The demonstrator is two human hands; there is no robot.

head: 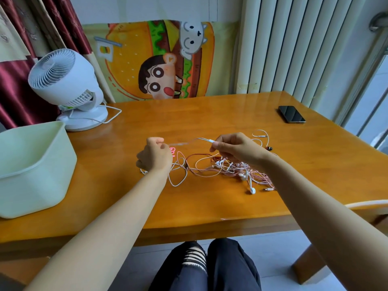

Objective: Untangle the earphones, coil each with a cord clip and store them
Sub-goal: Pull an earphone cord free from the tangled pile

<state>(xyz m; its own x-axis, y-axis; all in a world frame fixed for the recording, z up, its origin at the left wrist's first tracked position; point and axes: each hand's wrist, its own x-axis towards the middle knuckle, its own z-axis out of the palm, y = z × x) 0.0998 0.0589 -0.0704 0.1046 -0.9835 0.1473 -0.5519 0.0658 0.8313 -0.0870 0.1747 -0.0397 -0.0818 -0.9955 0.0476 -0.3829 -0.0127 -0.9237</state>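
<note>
Looking down from the head view, part of the grip is hidden. The left hand (155, 156) shows only its back, fingers curled under in a fist. The white cable (184, 142) running into it is smeared by blur, so the exact pinch point cannot be made out. The right hand (237, 150), at centre right of the frame, pinches the same cable between thumb and forefinger at a small stiff white junction piece. The hands are held apart with the cable drawn straight between them. A small bright pink looped thing (172, 151) just beside the left hand is too blurred to identify.

The right wrist covers part of the tangle of earphones (226, 168), which lies on the worktop (210, 202) at the centre of the frame, below and between the hands. It is a heap of thin white, pink and dark red cords looped over one another, with glossy white earbuds poking out at its lower right.

The worktop is glossy orange-toned wood. A pale, smooth plastic bin (42, 169) with rounded corners is cut off at the left edge. Behind it stands a white fan (63, 80) with a round grille. A dark phone (291, 114) lies flat at upper right, well apart from the cords.
</note>
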